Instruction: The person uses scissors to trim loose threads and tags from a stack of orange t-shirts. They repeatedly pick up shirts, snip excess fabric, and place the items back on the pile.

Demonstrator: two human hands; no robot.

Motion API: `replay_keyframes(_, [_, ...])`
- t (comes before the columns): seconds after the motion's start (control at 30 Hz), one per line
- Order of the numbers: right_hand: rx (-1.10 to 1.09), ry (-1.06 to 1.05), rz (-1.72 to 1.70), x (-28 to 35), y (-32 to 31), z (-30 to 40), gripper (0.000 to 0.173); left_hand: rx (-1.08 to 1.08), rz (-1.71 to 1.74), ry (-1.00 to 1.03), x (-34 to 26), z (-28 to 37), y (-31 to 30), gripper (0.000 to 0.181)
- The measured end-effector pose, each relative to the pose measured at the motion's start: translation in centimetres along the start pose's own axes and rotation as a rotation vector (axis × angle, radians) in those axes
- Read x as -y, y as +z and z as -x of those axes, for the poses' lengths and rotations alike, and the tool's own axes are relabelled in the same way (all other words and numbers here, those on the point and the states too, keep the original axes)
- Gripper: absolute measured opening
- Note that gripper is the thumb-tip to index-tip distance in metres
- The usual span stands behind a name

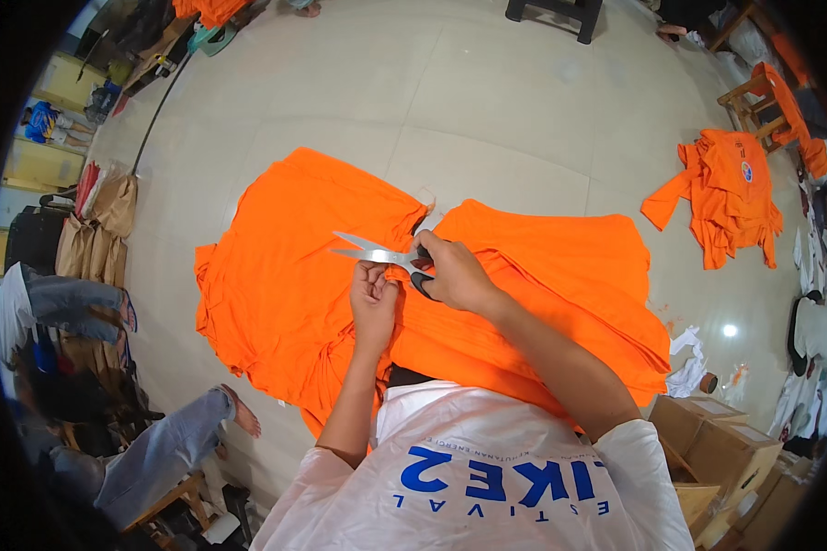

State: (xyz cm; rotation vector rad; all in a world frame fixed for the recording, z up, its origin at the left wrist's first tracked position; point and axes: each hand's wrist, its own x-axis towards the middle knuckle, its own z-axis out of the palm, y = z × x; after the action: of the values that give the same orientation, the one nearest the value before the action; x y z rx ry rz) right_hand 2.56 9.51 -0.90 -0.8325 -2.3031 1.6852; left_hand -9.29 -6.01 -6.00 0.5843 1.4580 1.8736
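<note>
My right hand (458,272) grips the black handles of a pair of scissors (386,255), whose metal blades stand apart and point left. Just below the blades, my left hand (374,296) pinches a small fold of orange fabric between thumb and fingers. Orange cloth (296,255) lies in a wide, wrinkled heap to the left of my hands, and more orange cloth (558,275) spreads over to the right. A few loose threads show near the gap between the two parts. Whether the blades touch the fabric, I cannot tell.
A pile of orange shirts (723,200) lies on the tiled floor at the right, near a wooden stool (765,117). Cardboard boxes (727,448) stand at the lower right beside white scraps (688,365). Another person's bare foot (243,413) is at the lower left. A dark stool (558,10) stands ahead.
</note>
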Motion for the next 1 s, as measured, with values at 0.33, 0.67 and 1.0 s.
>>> replay_keyframes(0.33, [-0.134, 0.113, -0.319, -1.8, 0.6, -1.0, 0.032, -0.227, -0.015, -0.123, 0.1, 0.3, 3.4, 0.048])
replay_keyframes(0.67, [-0.089, -0.004, -0.399, 0.5, -1.7, -5.0, 0.026, -0.175, -0.225, -0.220, 0.0, -1.5, 2.4, 0.020])
replay_keyframes(1.0, [-0.129, -0.015, -0.286, -0.7, -0.7, -6.9, 0.027, -0.140, -0.183, -0.105, -1.4, -3.0, 3.6, 0.029])
